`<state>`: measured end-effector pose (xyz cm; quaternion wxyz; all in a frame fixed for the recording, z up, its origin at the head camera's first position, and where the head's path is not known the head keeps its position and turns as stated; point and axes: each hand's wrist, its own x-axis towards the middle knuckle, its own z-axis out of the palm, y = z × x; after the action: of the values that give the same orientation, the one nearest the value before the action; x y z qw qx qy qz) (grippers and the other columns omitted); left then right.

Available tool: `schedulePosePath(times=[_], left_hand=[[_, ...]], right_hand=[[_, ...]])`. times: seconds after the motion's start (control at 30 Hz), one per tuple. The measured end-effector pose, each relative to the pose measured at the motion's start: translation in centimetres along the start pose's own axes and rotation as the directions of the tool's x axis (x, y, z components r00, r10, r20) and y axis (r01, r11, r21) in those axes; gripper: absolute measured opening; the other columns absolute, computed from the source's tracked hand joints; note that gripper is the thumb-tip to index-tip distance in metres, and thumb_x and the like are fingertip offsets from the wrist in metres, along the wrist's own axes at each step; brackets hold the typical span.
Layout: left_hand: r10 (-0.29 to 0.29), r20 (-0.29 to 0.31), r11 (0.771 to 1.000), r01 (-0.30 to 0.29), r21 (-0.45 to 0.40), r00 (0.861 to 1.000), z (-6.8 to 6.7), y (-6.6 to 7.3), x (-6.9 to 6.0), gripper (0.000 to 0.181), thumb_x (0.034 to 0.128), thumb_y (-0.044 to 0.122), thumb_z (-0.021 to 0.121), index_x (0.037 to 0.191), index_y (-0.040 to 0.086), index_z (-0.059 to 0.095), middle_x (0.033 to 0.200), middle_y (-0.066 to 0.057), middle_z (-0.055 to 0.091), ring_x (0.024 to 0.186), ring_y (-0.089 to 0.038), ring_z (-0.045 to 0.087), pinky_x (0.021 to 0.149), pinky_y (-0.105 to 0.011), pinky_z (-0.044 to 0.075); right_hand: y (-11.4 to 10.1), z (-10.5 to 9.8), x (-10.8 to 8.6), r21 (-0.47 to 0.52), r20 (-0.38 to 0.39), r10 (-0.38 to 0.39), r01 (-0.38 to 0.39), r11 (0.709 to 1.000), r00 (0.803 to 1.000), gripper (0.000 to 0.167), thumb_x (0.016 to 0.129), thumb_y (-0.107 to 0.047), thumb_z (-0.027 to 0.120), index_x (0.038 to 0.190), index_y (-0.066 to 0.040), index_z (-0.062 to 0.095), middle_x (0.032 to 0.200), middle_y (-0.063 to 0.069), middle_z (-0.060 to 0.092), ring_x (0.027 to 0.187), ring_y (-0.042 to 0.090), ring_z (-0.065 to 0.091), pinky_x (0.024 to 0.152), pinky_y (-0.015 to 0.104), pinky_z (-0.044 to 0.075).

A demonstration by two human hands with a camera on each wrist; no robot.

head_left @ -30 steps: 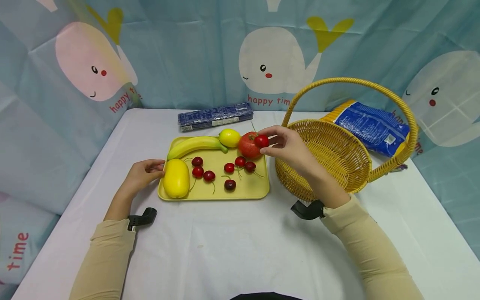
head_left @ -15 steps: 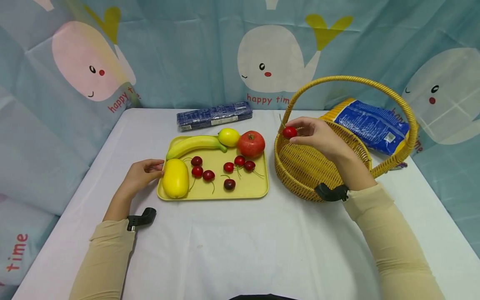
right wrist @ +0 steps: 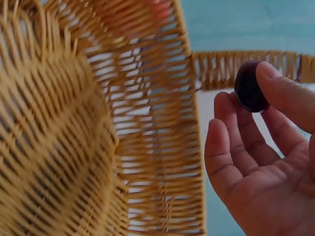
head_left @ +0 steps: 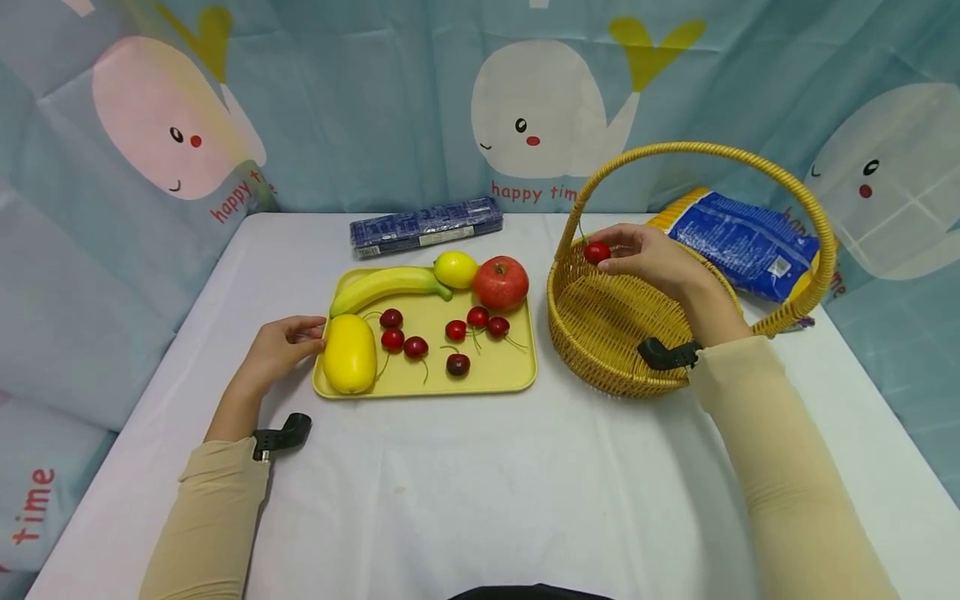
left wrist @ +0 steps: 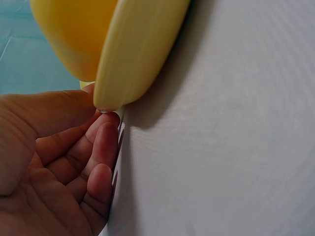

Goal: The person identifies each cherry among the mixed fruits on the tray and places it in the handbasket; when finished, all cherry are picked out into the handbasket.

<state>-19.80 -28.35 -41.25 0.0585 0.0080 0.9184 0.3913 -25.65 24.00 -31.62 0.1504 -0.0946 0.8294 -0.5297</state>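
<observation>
Cherry [head_left: 597,252] is in your right hand [head_left: 651,254], pinched between thumb and fingertips, held at the far left part of the basket [head_left: 615,379], under its handle [head_left: 697,148]. Can't tell if it touches the wicker. Your left hand [head_left: 281,350] has a narrow grip, thumb and fingers on the left rim of the tray [head_left: 495,367].

Table [head_left: 465,500] has a white cloth; pale blue curtain [head_left: 360,125] with whale prints and "happy time" lettering stands behind and along both sides. Blue packet [head_left: 426,225] lies beyond the tray, blue-and-orange bag [head_left: 742,246] at far right, behind the basket.

Versus one second ago: you've carried the cherry right, from in front of the red fruit [head_left: 501,283] to over the basket. Your left hand stays at the tray; tray fruit keeps its layout.

Materials: basket is round, woven, golden-brown, tall arched handle wrapped in the same strand. Tray is smooth, yellow, rounded corners. On it: curved banana [head_left: 386,285], small lemon [head_left: 455,269], glossy yellow oval fruit [head_left: 349,354] at near left, seven shiny loose cherries [head_left: 416,347] with thin stems. Packet and bag are shiny, wrinkled film. Your sleeves [head_left: 780,450] are plain beige.
</observation>
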Motion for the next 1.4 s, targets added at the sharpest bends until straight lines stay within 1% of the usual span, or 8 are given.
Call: schedulePosePath(times=[0.27, 0.33, 0.43, 0.57, 0.83, 1.03, 1.23, 1.4], left_hand=[[-0.006, 0.0, 1.0, 0.006, 0.006, 1.0, -0.2, 0.2, 0.1, 0.046, 0.0877, 0.021, 0.063, 0.127, -0.002, 0.052, 0.105, -0.018, 0.057, 0.084, -0.021, 0.048, 0.062, -0.016, 0.041], [-0.013, 0.004, 1.0, 0.013, 0.003, 1.0, -0.2, 0.2, 0.1, 0.047, 0.0878, 0.021, 0.063, 0.127, -0.002, 0.052, 0.106, -0.018, 0.057, 0.084, -0.021, 0.047, 0.061, -0.016, 0.041], [-0.015, 0.01, 1.0, 0.015, -0.003, 1.0, -0.1, 0.2, 0.0, 0.046, 0.0879, 0.02, 0.063, 0.127, -0.002, 0.051, 0.105, -0.017, 0.057, 0.083, -0.02, 0.046, 0.06, -0.016, 0.041], [0.012, 0.0, 1.0, -0.012, -0.01, 1.0, -0.1, 0.1, -0.1, 0.045, 0.0873, 0.017, 0.063, 0.126, -0.004, 0.052, 0.105, -0.019, 0.058, 0.081, -0.016, 0.049, 0.061, -0.015, 0.042], [0.02, 0.005, 1.0, -0.02, -0.004, 1.0, -0.1, 0.1, 0.0, 0.046, 0.0874, 0.018, 0.063, 0.127, -0.004, 0.051, 0.106, -0.02, 0.058, 0.081, -0.014, 0.05, 0.061, -0.014, 0.042], [0.013, 0.009, 1.0, -0.013, 0.001, 1.0, 0.0, -0.2, 0.2, 0.045, 0.0876, 0.017, 0.063, 0.127, -0.003, 0.051, 0.107, -0.019, 0.059, 0.084, -0.015, 0.052, 0.064, -0.013, 0.043], [0.012, 0.002, 1.0, -0.012, -0.004, 1.0, 0.0, -0.2, 0.2, 0.044, 0.0875, 0.016, 0.063, 0.126, -0.002, 0.052, 0.105, -0.017, 0.058, 0.082, -0.014, 0.051, 0.063, -0.013, 0.043], [0.002, 0.003, 1.0, -0.002, -0.018, 1.0, 0.1, 0.0, 0.2, 0.044, 0.0874, 0.015, 0.063, 0.126, -0.003, 0.052, 0.105, -0.017, 0.057, 0.081, -0.012, 0.05, 0.062, -0.014, 0.043]], right_hand=[[1.8, -0.5, 1.4, -0.165, 0.064, 0.067, -0.056, 0.985, 0.996, 0.039, 0.086, -0.01, 0.064, 0.124, -0.005, 0.054, 0.121, 0.013, 0.052, 0.105, 0.023, 0.05, 0.086, 0.029, 0.045], [2.3, -0.4, 1.6, -0.182, 0.086, 0.08, -0.063, 0.981, 0.993, 0.04, 0.085, -0.008, 0.064, 0.123, -0.003, 0.054, 0.121, 0.014, 0.052, 0.105, 0.025, 0.05, 0.086, 0.03, 0.045], [2.7, -0.1, 1.7, -0.217, 0.112, 0.084, -0.058, 0.974, 0.99, 0.039, 0.084, -0.006, 0.065, 0.122, 0.0, 0.054, 0.12, 0.017, 0.052, 0.105, 0.027, 0.051, 0.085, 0.032, 0.045], [2.8, 0.3, 1.8, -0.264, 0.144, 0.076, -0.036, 0.964, 0.987, 0.038, 0.083, -0.005, 0.066, 0.119, 0.001, 0.054, 0.118, 0.019, 0.053, 0.105, 0.029, 0.053, 0.085, 0.035, 0.046], [3.3, 0.4, 1.9, -0.299, 0.18, 0.131, -0.073, 0.952, 0.975, 0.038, 0.082, -0.004, 0.067, 0.118, 0.001, 0.055, 0.117, 0.018, 0.055, 0.104, 0.028, 0.054, 0.087, 0.039, 0.045], [3.9, 0.5, 2.1, -0.33, 0.206, 0.141, -0.067, 0.942, 0.968, 0.036, 0.08, -0.003, 0.069, 0.114, 0.001, 0.058, 0.112, 0.016, 0.058, 0.097, 0.025, 0.056, 0.079, 0.037, 0.046], [4.2, 0.6, 2.3, -0.392, 0.216, 0.151, -0.056, 0.918, 0.965, 0.036, 0.08, -0.005, 0.07, 0.114, -0.001, 0.059, 0.113, 0.016, 0.058, 0.104, 0.028, 0.051, 0.083, 0.037, 0.042], [4.4, 0.6, 2.4, -0.393, 0.233, 0.162, -0.059, 0.918, 0.959, 0.037, 0.08, -0.004, 0.069, 0.115, -0.001, 0.058, 0.113, 0.017, 0.058, 0.103, 0.029, 0.052, 0.083, 0.036, 0.043]])
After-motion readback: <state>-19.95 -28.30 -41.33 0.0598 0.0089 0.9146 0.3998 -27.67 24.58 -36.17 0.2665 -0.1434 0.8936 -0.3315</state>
